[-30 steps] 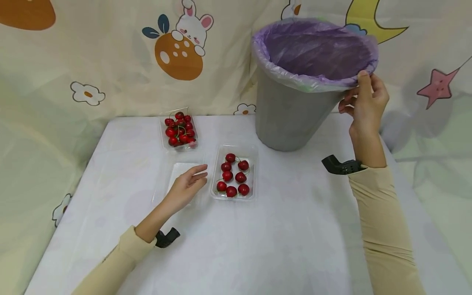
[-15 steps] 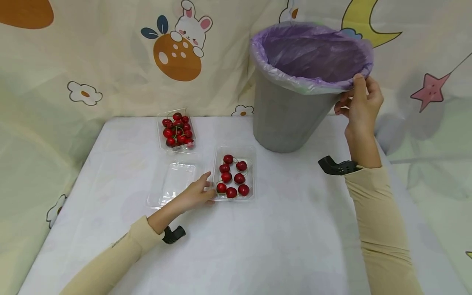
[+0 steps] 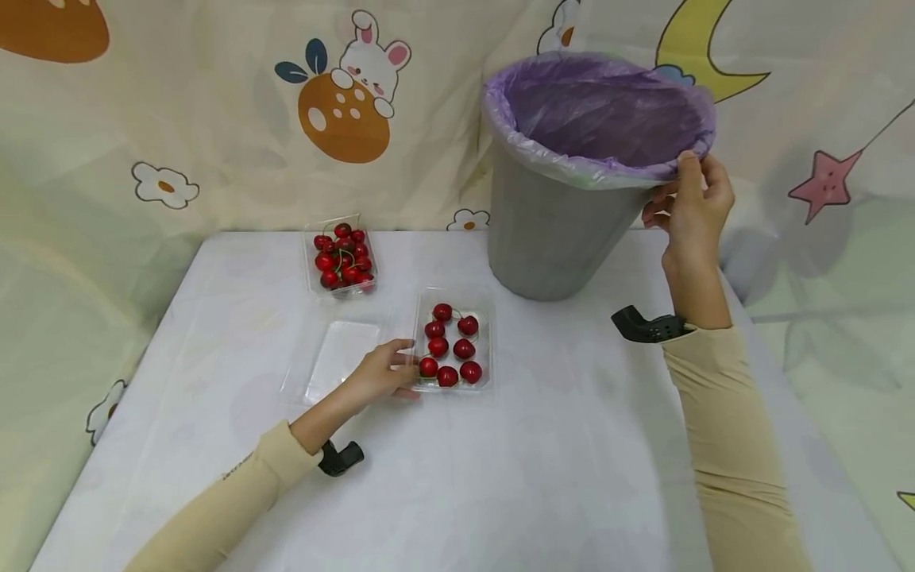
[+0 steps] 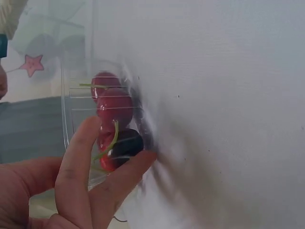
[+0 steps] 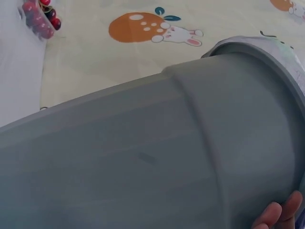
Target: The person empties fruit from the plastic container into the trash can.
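A clear plastic tray of several red cherries (image 3: 464,349) sits on the white table, its wall near my left hand (image 3: 376,372). That hand's fairly straight fingers touch the tray's left side; in the left wrist view, one fingertip (image 4: 147,157) reaches low by the tabletop and another finger (image 4: 86,131) lies against the clear wall. My right hand (image 3: 696,210) grips the rim of a grey trash can (image 3: 550,230), thumb over the purple liner bag (image 3: 608,119) and fingers beneath. In the right wrist view, fingertips (image 5: 271,214) show under the can's rim.
A second clear box of cherries (image 3: 345,258) stands at the table's back left. Before it lies a transparent plastic container or lid (image 3: 343,353), just left of the tray. A cartoon-printed cloth (image 3: 236,119) hangs behind the white table (image 3: 515,477).
My left hand has moved right and down from above the transparent container to the cherry tray's left side. The right hand keeps its grip on the trash can; the view has shifted slightly.
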Demonstrator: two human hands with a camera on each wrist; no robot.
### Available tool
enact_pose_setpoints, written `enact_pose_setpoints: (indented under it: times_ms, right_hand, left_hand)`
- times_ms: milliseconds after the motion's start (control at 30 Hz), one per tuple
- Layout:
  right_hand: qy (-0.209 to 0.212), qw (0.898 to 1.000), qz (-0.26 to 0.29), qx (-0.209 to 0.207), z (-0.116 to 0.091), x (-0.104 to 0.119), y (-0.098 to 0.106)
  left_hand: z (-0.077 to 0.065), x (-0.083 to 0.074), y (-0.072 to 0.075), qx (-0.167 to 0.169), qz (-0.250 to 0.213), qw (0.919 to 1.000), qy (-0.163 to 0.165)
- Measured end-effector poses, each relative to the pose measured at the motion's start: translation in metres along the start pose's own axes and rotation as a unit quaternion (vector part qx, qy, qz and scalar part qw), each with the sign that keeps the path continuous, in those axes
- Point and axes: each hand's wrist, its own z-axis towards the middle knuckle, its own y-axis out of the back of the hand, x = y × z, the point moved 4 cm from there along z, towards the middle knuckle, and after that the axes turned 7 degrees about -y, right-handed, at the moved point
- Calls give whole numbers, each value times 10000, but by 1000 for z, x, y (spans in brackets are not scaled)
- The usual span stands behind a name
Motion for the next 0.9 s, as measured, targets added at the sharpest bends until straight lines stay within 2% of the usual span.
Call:
enact_pose_setpoints:
  times_ms: [167,300,500,733,900]
  right_hand:
    - [51,10000,-53,-25,0,0,2]
    - [138,9998,-110,-46,0,2,4]
    - [220,9997,-133,-53,0,4,7]
    - [162,9998,-146,-15,-2,2,6]
    - [222,9995,-241,-13,-2,1,2]
  left_hand:
    - [0,-3,4,-133,19,9998,-134]
    - [-2,-8,8,-116,-187,9992,-322]
    - [-6,-19,20,-170,-230,9980,-572]
    - [-17,-37,54,-499,30,9978,-443]
    - [-32,-63,82,-831,362,9939,-624]
